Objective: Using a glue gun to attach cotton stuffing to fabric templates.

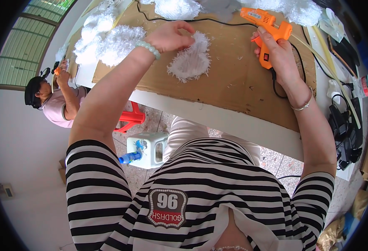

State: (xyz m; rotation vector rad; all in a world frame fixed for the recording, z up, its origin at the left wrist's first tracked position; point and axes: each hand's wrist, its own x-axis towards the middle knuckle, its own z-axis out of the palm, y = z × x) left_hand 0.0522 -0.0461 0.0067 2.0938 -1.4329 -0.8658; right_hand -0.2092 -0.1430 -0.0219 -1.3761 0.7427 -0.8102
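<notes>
My right hand [276,52] is wrapped round the handle of an orange hot glue gun [282,31], held over the right part of the cardboard with its nozzle pointing to the far left. A pale glue stick [313,53] sticks out of its back end. My left hand [171,37] is at the upper left edge of a white fringed, fluffy piece [191,62] on the cardboard. Its thumb and forefinger curve toward that edge with a gap between them; whether they pinch any strands is too small to tell.
Brown cardboard [242,79] covers the white table [184,104]. White fluffy material [121,44] heaps at the far left, more along the far edge. A black cord [205,19] crosses the back. Power adapters [343,125] sit at right. Another person [60,104] works at far left, near stools [133,115].
</notes>
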